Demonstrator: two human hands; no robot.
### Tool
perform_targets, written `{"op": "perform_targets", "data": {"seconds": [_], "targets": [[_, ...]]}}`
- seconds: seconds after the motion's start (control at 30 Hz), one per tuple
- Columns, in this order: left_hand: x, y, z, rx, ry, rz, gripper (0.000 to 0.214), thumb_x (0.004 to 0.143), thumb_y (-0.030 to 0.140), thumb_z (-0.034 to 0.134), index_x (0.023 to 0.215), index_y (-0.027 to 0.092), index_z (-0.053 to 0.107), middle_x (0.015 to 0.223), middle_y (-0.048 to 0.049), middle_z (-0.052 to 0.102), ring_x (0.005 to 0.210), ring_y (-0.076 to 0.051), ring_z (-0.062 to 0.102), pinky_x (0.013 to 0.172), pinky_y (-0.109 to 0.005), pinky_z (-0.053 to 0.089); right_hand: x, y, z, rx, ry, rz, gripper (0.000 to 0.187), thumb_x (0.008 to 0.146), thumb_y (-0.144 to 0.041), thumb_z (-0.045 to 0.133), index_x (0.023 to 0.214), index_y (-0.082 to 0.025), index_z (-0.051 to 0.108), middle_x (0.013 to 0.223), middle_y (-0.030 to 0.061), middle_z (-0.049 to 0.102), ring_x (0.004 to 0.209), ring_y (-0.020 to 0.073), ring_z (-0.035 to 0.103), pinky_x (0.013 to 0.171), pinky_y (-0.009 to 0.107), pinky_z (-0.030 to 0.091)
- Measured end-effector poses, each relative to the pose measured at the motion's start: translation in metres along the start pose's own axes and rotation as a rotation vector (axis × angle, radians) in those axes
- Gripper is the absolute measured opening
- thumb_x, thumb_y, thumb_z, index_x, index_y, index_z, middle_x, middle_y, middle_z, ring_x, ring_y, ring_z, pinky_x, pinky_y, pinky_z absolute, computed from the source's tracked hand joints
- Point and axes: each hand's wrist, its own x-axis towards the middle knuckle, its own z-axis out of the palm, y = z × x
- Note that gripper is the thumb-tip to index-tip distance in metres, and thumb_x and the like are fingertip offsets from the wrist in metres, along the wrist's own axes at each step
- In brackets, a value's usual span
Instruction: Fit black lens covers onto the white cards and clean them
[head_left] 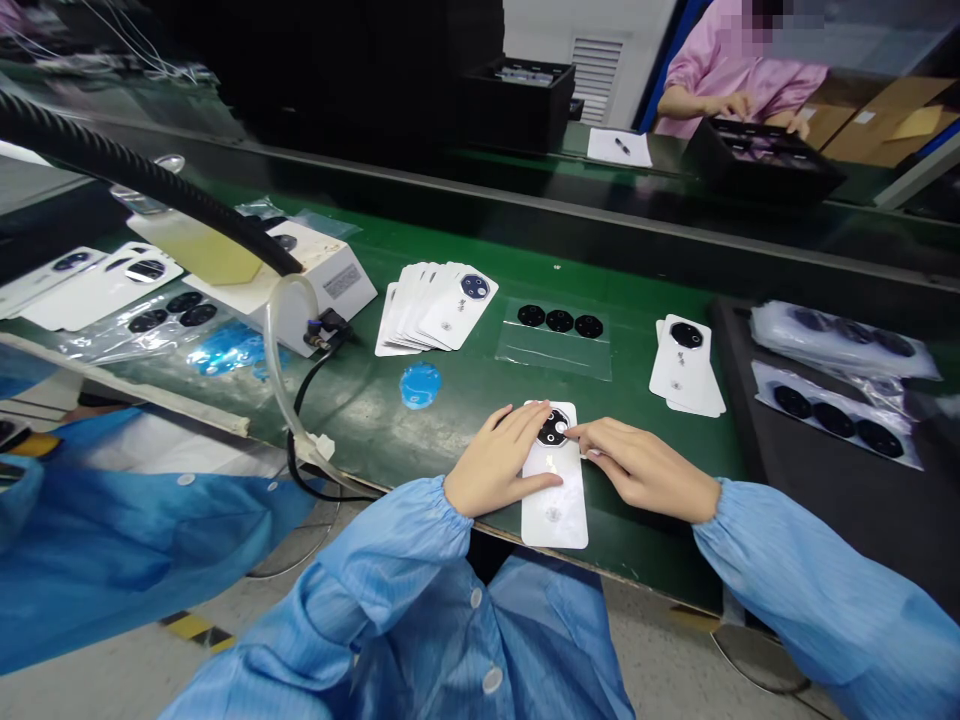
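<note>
The left hand was laid almost flat and open on a white card, with its fingers spread over the card's upper part, just beside a black camera-ring piece. The right hand was also open, its fingers extended and lightly curved, and its forefinger tip was set against the ring piece. No closed grip was formed by either hand. The card was placed at the near edge of the green surface, and its lower end appeared to overhang that edge.

A fanned row of white cards was laid out further along, with a clear sheet carrying three black rings and a second card stack beside it. A round blue film was lying near the fanned cards. On a dark panel to the right, clear plastic packs of black rings were piled. Beyond the belt, two black trays were seen; the nearer-right tray was being handled by a co-worker's hands, and its contents were too small to be told.
</note>
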Motion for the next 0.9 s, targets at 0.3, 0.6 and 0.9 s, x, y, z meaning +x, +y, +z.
{"op": "perform_targets", "data": {"seconds": [0.3,0.6,0.9], "targets": [[0.004,0.000,-0.004,-0.099,0.010,-0.014,0.081,0.081,0.059,0.060,0.143,0.018,0.028,0.144,-0.0144,0.042,0.135,-0.028,0.035,0.112,-0.044,0.026,0.001,0.007,-0.001,0.467,0.202,0.272,0.022,0.093,-0.042,0.051,0.088,-0.021,0.054,0.128,0.0110,0.052,0.114,0.0266,0.054,0.098,0.047,0.043],[0.016,-0.009,-0.009,-0.199,0.024,-0.043,0.106,0.061,0.063,0.075,0.146,0.019,0.028,0.134,-0.0177,0.043,0.121,-0.037,0.041,0.099,-0.054,0.036,0.009,0.001,0.000,0.761,0.224,0.364,0.019,0.088,-0.038,0.062,0.082,-0.020,0.060,0.128,0.0090,0.054,0.124,0.0266,0.044,0.102,0.042,0.036],[0.011,-0.001,-0.005,-0.478,0.187,-0.057,0.103,0.067,0.038,0.080,0.147,0.029,0.016,0.144,-0.0144,0.021,0.133,-0.031,0.037,0.102,-0.044,0.045,0.015,-0.010,-0.011,1.076,0.018,0.320,0.015,0.083,-0.031,0.066,0.082,-0.017,0.062,0.084,0.0057,0.063,0.095,0.0224,0.063,0.101,0.043,0.041]]}}
